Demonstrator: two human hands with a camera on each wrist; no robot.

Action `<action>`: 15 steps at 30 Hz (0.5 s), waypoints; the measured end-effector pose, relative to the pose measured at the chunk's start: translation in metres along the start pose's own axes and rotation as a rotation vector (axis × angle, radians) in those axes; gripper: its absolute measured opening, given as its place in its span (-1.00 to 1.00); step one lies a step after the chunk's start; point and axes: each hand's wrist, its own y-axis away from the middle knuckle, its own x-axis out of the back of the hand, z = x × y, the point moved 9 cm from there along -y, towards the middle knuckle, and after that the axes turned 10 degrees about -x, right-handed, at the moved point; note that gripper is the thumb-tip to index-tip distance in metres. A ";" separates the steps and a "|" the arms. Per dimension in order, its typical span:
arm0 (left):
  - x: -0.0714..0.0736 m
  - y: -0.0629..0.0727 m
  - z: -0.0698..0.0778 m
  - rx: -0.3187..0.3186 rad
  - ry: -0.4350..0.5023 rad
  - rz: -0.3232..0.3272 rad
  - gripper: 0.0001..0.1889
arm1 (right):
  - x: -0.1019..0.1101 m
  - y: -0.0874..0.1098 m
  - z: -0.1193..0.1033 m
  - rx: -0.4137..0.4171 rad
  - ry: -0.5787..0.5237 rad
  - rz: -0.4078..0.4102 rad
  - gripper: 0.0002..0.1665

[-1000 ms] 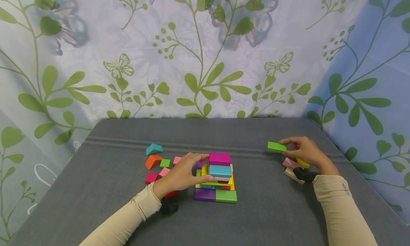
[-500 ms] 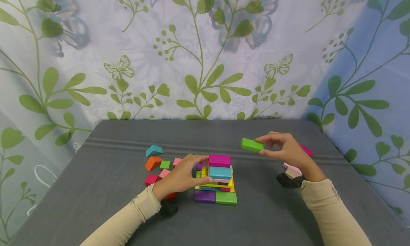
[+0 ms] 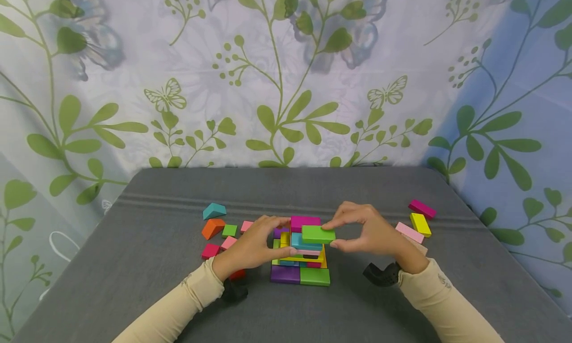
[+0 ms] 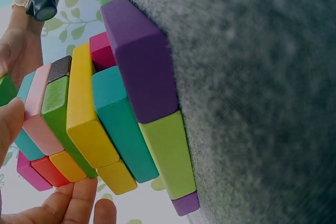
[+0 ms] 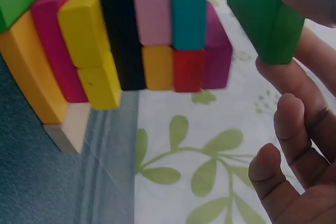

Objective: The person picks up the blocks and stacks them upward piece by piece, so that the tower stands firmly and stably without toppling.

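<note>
A tower of coloured wooden blocks (image 3: pixel 314 257) stands mid-table, with purple and green blocks at its base and a magenta block (image 3: pixel 306 223) at the back of its top. My left hand (image 3: pixel 250 246) holds the tower's upper left side, thumb in front and fingers behind; the left wrist view shows the thumb against the pink and teal blocks (image 4: pixel 39 98). Between thumb and fingers, my right hand (image 3: pixel 368 234) pinches a green block (image 3: pixel 318 235). That green block is in front of the magenta one in the head view, and apart from the tower in the right wrist view (image 5: pixel 262 19).
Loose blocks lie left of the tower, among them a teal triangle (image 3: pixel 214 210), an orange block (image 3: pixel 213 228) and a small green block (image 3: pixel 230 231). On the right lie magenta (image 3: pixel 422 209), yellow (image 3: pixel 420 225) and pink (image 3: pixel 409 232) blocks. A floral curtain (image 3: pixel 286 75) hangs behind the table.
My right hand has carried the green block leftward from the right-hand pile to the tower's top, uncovering the yellow block there. The left hand has stayed at the tower.
</note>
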 end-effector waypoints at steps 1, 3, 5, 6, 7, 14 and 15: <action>0.000 0.000 0.000 -0.004 -0.002 0.001 -0.24 | -0.003 0.000 -0.001 0.002 0.008 -0.011 -0.51; 0.000 -0.001 0.001 -0.012 -0.004 0.001 -0.24 | -0.009 -0.001 -0.002 0.006 0.016 -0.027 -0.54; 0.000 -0.001 0.001 -0.019 -0.007 0.002 -0.25 | -0.012 -0.001 -0.003 0.008 0.019 -0.036 -0.55; 0.000 -0.001 0.001 -0.022 -0.007 0.002 -0.25 | -0.014 -0.002 -0.003 0.011 0.021 -0.038 -0.56; 0.000 -0.001 0.002 -0.026 -0.008 0.003 -0.25 | -0.015 -0.002 -0.003 0.020 0.027 -0.038 -0.56; 0.000 -0.001 0.003 -0.029 -0.010 0.006 -0.26 | -0.020 -0.002 -0.006 0.072 0.078 -0.009 -0.50; 0.001 -0.001 0.003 -0.027 -0.007 0.006 -0.25 | -0.020 -0.002 -0.007 0.075 0.083 -0.002 -0.49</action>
